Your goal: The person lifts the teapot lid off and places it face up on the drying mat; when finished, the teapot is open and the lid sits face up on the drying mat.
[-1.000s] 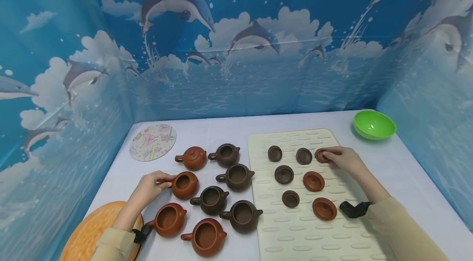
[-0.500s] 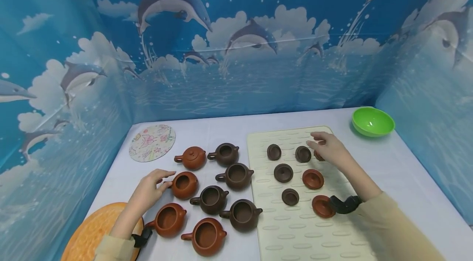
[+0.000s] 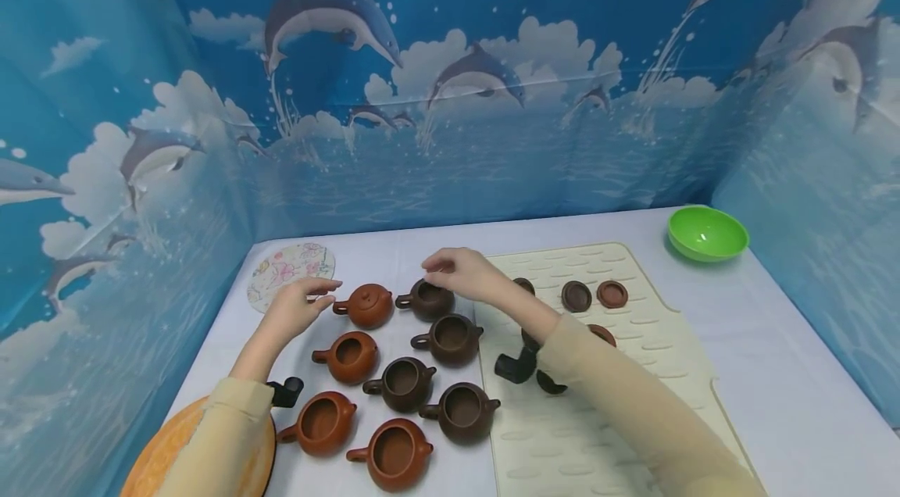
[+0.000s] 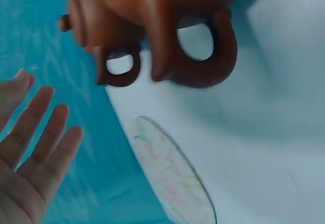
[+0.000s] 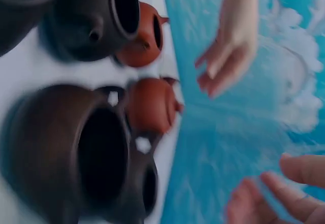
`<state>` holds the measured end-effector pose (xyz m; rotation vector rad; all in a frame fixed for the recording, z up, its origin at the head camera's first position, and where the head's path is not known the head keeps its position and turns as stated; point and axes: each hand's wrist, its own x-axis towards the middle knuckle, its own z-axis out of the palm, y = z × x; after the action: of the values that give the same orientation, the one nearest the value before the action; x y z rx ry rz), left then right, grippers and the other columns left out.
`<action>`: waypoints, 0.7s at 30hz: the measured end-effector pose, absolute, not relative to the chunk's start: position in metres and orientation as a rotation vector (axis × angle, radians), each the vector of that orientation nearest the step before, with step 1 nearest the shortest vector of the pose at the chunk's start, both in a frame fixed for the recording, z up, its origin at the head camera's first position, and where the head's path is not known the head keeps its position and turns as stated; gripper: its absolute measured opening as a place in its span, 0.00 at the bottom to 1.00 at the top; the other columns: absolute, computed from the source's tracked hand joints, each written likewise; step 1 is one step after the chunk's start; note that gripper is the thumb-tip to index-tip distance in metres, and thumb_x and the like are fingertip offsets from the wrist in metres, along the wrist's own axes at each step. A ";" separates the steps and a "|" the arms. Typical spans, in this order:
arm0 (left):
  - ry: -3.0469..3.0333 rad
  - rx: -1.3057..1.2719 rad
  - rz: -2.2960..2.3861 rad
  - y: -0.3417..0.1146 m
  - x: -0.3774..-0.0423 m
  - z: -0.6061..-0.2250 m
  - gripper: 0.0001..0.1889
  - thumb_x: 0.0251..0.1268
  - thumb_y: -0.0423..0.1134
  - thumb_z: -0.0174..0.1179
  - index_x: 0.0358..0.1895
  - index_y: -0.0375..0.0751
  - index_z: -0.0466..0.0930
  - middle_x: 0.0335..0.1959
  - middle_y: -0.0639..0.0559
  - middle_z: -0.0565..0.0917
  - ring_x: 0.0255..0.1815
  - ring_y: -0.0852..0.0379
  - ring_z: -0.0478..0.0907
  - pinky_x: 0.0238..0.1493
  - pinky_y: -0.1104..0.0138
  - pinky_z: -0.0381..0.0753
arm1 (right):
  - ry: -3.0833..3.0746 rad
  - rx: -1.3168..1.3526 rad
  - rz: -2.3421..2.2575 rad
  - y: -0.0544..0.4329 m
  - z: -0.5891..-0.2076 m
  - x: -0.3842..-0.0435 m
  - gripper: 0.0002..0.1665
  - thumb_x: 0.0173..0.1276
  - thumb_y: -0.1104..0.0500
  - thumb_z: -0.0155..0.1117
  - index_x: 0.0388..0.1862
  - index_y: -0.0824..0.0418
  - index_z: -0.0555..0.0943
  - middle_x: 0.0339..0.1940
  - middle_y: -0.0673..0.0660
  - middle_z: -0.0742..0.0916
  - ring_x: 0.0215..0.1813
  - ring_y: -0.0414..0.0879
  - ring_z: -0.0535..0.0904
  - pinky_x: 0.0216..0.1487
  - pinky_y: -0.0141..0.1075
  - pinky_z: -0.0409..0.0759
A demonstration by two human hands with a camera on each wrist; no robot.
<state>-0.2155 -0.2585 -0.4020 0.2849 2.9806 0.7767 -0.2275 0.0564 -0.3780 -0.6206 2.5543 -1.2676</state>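
In the head view my left hand [image 3: 298, 308] hovers with loose fingers just left of a lidded reddish clay teapot [image 3: 369, 305]. The left wrist view shows that hand apart from the teapot handles, holding nothing. My right hand [image 3: 464, 272] is over the rear dark brown teapot [image 3: 429, 300], fingers loosely bent; whether it touches the rim cannot be told. Nothing shows between its fingers in the right wrist view. Lidless reddish teapots [image 3: 351, 357] and dark teapots [image 3: 453, 339] stand in front. Loose lids, including a reddish one [image 3: 612, 294] and a dark one [image 3: 576, 296], lie to the right.
Several lids lie on a cream ribbed mat [image 3: 654, 278], some partly hidden under my right forearm. A green bowl [image 3: 707, 234] sits at the back right. Left are a round patterned mat [image 3: 281, 272] and an orange round board [image 3: 169, 454]. A dolphin-print curtain [image 3: 492, 161] surrounds the table.
My right hand has let go of the reddish lid and swept left from the mat to the rear dark teapot. My left hand has released a reddish teapot's handle and moved back towards the lidded one.
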 end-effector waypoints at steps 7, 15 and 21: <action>2.875 0.201 0.750 -0.250 -0.234 -0.419 0.16 0.69 0.33 0.59 0.58 0.36 0.81 0.56 0.36 0.83 0.59 0.36 0.78 0.57 0.45 0.79 | 2.517 -0.713 -1.117 -0.027 -0.395 -0.242 0.14 0.73 0.59 0.60 0.53 0.60 0.85 0.51 0.55 0.88 0.53 0.48 0.82 0.52 0.36 0.82; 2.835 0.166 0.738 -0.244 -0.240 -0.425 0.15 0.67 0.28 0.59 0.56 0.34 0.82 0.52 0.35 0.84 0.52 0.39 0.83 0.51 0.52 0.84 | 2.641 -0.706 -0.856 -0.067 -0.407 -0.247 0.17 0.71 0.60 0.62 0.56 0.61 0.83 0.51 0.57 0.86 0.52 0.46 0.82 0.49 0.32 0.82; 2.881 0.146 0.710 -0.241 -0.243 -0.429 0.14 0.65 0.25 0.60 0.53 0.34 0.84 0.46 0.37 0.87 0.48 0.42 0.84 0.47 0.56 0.85 | 2.690 -0.690 -0.750 -0.076 -0.413 -0.246 0.19 0.71 0.59 0.63 0.58 0.62 0.82 0.53 0.58 0.85 0.53 0.47 0.82 0.51 0.34 0.83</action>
<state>-0.2433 -0.2409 -0.4292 0.1460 2.8807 0.7097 -0.2463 -0.0760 -0.4127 -0.6900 2.6902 -0.7504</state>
